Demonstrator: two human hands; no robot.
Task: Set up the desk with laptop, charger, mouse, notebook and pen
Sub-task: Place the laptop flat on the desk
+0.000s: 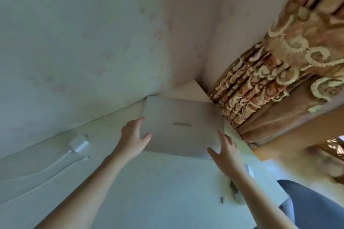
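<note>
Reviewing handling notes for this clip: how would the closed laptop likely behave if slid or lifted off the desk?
The laptop is a closed flat slab, so it should stay stiff and is unlikely to roll or tip. Its smooth lid on the smooth desk suggests it slides easily. Both the left hand and right hand are at its near corners, perhaps because it is weighty.

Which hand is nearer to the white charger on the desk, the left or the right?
The left. The left hand rests on the closed laptop at its left edge, the side where the charger lies. The right hand is at the laptop's near right corner, farther away.
</note>
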